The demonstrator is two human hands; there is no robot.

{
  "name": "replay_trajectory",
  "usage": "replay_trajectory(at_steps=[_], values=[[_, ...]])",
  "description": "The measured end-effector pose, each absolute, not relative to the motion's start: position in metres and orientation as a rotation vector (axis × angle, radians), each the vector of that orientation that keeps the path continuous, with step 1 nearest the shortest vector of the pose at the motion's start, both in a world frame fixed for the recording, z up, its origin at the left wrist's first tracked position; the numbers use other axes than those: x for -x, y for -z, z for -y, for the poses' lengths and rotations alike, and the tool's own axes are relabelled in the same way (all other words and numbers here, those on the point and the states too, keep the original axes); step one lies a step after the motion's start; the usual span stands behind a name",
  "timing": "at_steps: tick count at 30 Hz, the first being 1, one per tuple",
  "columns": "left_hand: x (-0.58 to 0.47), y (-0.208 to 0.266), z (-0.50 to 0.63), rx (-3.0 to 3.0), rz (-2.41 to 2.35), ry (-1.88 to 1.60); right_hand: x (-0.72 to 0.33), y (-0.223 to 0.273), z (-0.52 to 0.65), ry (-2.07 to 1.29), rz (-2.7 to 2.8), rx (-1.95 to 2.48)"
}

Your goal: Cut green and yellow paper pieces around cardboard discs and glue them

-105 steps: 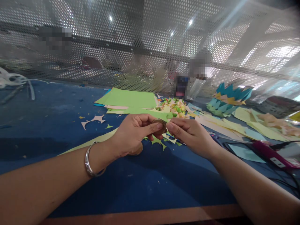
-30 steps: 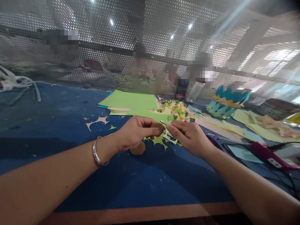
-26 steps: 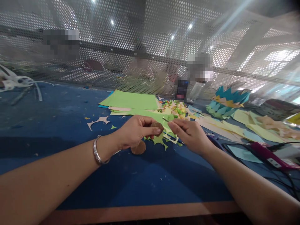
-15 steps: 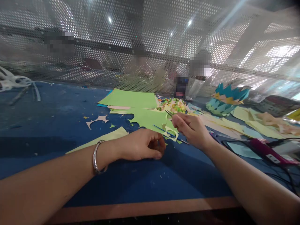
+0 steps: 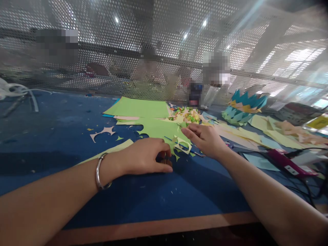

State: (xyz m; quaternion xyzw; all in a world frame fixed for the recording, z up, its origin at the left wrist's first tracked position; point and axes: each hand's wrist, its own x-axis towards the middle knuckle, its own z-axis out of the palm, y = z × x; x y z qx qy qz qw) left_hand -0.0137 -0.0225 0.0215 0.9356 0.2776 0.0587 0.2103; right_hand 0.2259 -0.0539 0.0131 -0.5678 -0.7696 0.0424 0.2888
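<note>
Brown roundish object (image 5: pixel 167 165), mostly hidden, sits within the half-curled fingers of the left hand (image 5: pixel 147 157), grip unclear; the right hand (image 5: pixel 202 138) pinches a thin metallic tool (image 5: pixel 178 125), tip blurred. Farther off, a teal-and-yellow zigzag paper basket (image 5: pixel 244 106) hides its floor.

Deep blue covers the tabletop (image 5: pixel 153 201), its front edge reddish brown; the paper stack (image 5: pixel 139 106) is topped light green, with blue and pale pink beneath; right of the stack, curled scraps (image 5: pixel 191 116) mix green, yellow and orange, the zigzag crown (image 5: pixel 244 106) bands teal, yellow and pale green, and the power strip (image 5: pixel 283 160) is magenta; behind the stack, the grey screen (image 5: pixel 169 44) is dotted; before it, a disc (image 5: pixel 168 163) shows brown.
</note>
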Motion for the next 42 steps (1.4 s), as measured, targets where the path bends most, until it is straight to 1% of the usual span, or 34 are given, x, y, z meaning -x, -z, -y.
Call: replay_trajectory(at_steps=[9,17,22,28,35,42], values=[[0.014,-0.024,0.03,-2.682,-0.723,-0.079,-0.232,-0.018,0.053,-0.02,2.053,1.631],[0.011,-0.026,0.034,-2.711,-0.759,-0.197,-0.25,-0.021,0.043,0.054,2.019,1.822],[0.011,-0.032,0.034,-2.66,-0.744,-0.024,-0.254,-0.026,0.043,0.067,2.019,1.846],[0.012,-0.029,0.027,-2.672,-0.854,-0.153,-0.26,-0.028,0.044,0.069,2.061,1.917],[0.014,-0.032,0.042,-2.702,-0.72,0.006,-0.273,-0.025,0.04,0.136,2.061,1.968],[0.017,-0.037,0.038,-2.68,-0.716,0.062,-0.272,-0.027,0.04,0.171,1.997,1.911]])
